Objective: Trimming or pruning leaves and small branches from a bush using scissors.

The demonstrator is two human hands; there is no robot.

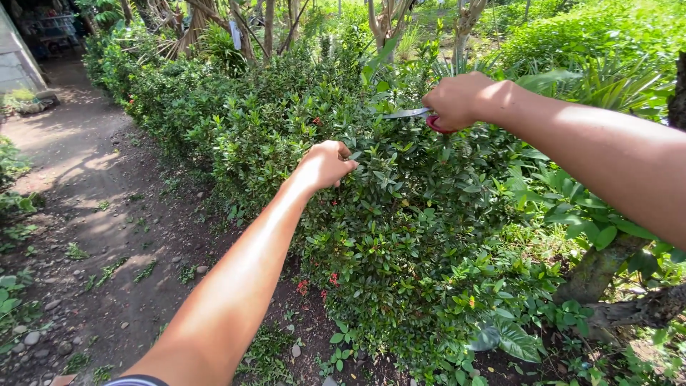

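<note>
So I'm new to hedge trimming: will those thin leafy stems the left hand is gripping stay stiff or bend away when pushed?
The stems in the hedge look thin and leafy, so they would probably bend and spring back rather than stay stiff. The left hand bunches a tuft in its grip, which suggests that they are light and pliable. The scissors in the right hand would likely push loose ones aside.

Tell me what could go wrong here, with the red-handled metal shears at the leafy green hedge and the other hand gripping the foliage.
1. The left hand grips twigs of the leafy green hedge not far from the blades of the red-handled metal shears in the right hand; a cut drifting that way could nick fingers.
2. Leaves hide the blade tips, so what lies between them cannot be seen.
3. Both arms reach far out; loose stones on the dirt path might upset footing.
</note>
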